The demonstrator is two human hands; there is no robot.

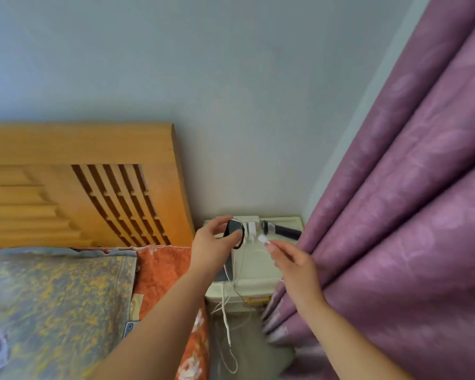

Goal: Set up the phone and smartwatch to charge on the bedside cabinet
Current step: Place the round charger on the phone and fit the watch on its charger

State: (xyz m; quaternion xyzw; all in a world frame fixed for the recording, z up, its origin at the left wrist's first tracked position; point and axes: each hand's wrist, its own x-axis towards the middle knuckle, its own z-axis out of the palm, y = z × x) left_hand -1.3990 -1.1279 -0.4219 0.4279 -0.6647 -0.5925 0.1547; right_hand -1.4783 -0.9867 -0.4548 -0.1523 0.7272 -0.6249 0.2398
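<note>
Outstretched, left hand (211, 246) grips the smartwatch (233, 229); right hand (294, 263) pinches a white charger puck (263, 239).

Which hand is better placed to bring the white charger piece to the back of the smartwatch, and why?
The right hand. Its fingers already pinch the white charger piece, just beside the smartwatch. The left hand is occupied holding the watch above the bedside cabinet.

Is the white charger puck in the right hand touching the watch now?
Apart. The head view shows cabinet surface between the puck and the watch.
</note>
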